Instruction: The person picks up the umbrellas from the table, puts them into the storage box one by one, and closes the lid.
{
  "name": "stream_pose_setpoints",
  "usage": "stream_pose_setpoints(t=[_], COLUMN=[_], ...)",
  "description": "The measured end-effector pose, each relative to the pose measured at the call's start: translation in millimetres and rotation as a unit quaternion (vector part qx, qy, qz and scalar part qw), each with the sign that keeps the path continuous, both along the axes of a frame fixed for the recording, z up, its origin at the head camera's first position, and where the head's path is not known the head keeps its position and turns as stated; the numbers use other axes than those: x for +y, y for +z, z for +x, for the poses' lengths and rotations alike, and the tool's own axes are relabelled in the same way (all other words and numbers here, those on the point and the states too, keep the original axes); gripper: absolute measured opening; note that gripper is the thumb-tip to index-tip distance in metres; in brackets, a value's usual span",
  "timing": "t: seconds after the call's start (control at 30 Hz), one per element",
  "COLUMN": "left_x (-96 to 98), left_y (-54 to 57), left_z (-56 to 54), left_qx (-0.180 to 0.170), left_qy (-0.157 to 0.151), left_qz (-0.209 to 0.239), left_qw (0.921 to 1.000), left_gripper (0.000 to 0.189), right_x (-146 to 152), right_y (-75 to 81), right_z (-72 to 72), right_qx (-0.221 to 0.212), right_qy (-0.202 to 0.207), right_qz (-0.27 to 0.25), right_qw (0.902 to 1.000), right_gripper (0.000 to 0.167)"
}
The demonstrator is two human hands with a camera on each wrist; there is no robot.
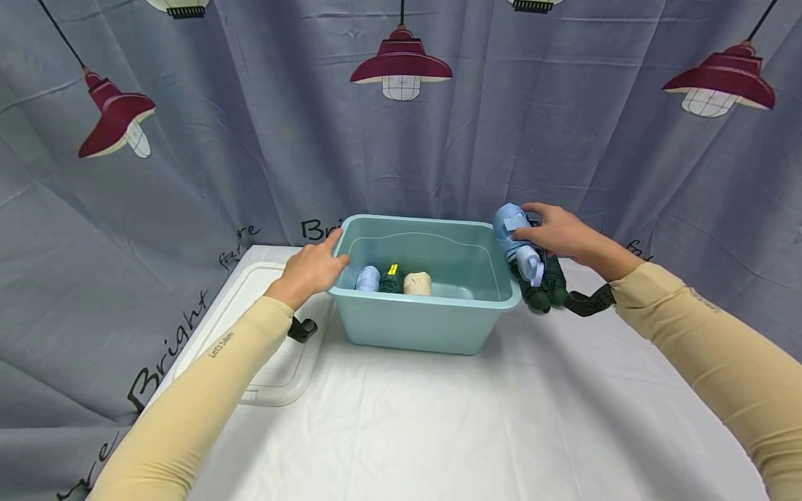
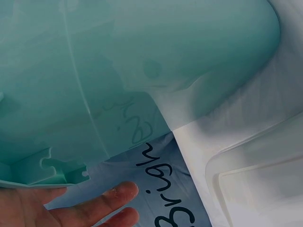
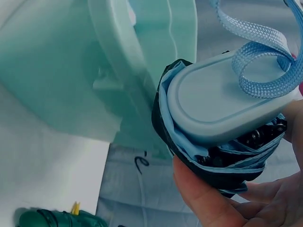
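Observation:
My right hand (image 1: 560, 233) grips a folded light blue umbrella (image 1: 510, 223) just beyond the right rim of a teal plastic bin (image 1: 413, 323). In the right wrist view the umbrella's rounded handle end (image 3: 218, 99) and woven wrist strap (image 3: 260, 35) face the camera, thumb and fingers round its folds. On the bin's left rim lies my left hand (image 1: 312, 268), fingers extended along the outside in the left wrist view. Inside the bin, a light blue bundle (image 1: 367, 279), a dark green one (image 1: 391, 282) with a yellow tag and a beige one (image 1: 417, 284) sit side by side.
Dark green folded umbrellas (image 1: 554, 282) lie on the white-covered table (image 1: 438, 424) right of the bin, below my right hand. A translucent white lid (image 1: 272, 390) lies flat at left, partly under my left arm. Behind hangs a grey-blue curtain (image 1: 282, 139) with printed lamps.

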State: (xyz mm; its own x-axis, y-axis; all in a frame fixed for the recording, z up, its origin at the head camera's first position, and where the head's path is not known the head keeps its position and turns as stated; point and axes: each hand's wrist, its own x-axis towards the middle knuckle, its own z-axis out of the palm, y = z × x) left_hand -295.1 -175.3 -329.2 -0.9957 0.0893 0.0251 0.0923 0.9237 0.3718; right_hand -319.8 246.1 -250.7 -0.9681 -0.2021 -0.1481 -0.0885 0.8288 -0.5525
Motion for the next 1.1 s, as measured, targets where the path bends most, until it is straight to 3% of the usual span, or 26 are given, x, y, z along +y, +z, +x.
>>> stream_pose_setpoints(t=[0.4,0.87,1.1], left_x=[0.5,0.6,0.6], left_y=[-0.7,-0.4,0.3], left_z=[1.6,0.9,0.8], left_qx=[-0.007,-0.003,-0.008], left_qy=[0.001,0.000,0.000], left_qz=[0.000,0.000,-0.001], left_qw=[1.0000,1.0000,1.0000], left_gripper=[0.071,0.070,0.071], right_x=[-35.1,-68.9,-83.7], right_y=[-1.3,2.4,-3.4], right_z=[1.7,-12.1,-24.3], right_qx=[-0.016,-0.084,-0.121], right_qy=[0.033,0.074,0.093], right_qz=[0.025,0.044,0.060], right_qw=[0.9990,0.9928,0.9865], right_gripper=[0.079,0.076,0.074])
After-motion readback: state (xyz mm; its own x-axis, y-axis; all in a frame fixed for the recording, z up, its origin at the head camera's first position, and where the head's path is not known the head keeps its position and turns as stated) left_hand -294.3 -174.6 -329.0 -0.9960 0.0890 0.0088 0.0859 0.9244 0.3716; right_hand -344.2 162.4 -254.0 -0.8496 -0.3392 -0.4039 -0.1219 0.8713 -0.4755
